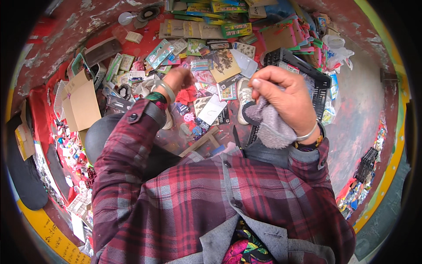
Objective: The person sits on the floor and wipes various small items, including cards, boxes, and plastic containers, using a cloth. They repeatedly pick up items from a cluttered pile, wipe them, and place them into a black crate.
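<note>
Gripping grey cloth [274, 126] in the right hand [288, 94], draped lengthwise bodyward, well right of the left hand [177, 82], grip unclear.

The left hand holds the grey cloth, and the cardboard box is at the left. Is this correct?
Not quite: the head view shows the right hand holding the grey cloth. The cardboard box is indeed at the left.

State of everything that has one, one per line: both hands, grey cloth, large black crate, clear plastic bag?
Right hand: closed on grey cloth
Grey cloth: bunched
Left hand: fingers curled, blurred; grip unclear
Large black crate: open-topped
Clear plastic bag: crumpled
</note>
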Available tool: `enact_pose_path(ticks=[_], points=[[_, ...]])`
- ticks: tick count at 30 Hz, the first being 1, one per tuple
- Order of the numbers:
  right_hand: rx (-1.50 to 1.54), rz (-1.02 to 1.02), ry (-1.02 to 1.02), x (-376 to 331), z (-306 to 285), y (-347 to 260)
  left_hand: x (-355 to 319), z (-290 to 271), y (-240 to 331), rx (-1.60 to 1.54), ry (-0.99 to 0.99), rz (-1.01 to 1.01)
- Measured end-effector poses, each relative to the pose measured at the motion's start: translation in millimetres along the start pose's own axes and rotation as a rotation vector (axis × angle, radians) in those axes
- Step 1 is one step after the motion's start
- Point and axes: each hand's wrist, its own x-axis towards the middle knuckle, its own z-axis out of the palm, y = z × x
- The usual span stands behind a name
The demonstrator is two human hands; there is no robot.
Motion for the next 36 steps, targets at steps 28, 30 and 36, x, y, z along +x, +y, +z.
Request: enact_pose_path(ticks=[28, 30, 36], points=[[0.626, 0.189, 0.273, 30.2, -50.7, 1.2, 130.1, 32.3, -249.7, 1.376, -0.300, -0.219], [0.627, 0.200, 0.272, 29.0, -49.2, 3.0, 121.1, 30.2, -259.6, 1.228, -0.248, -0.134], [0.580, 0.199, 0.215, 27.6, -45.3, -1.9, 115.2, 7.0, -202.4, 1.121, -0.416, -0.018]])
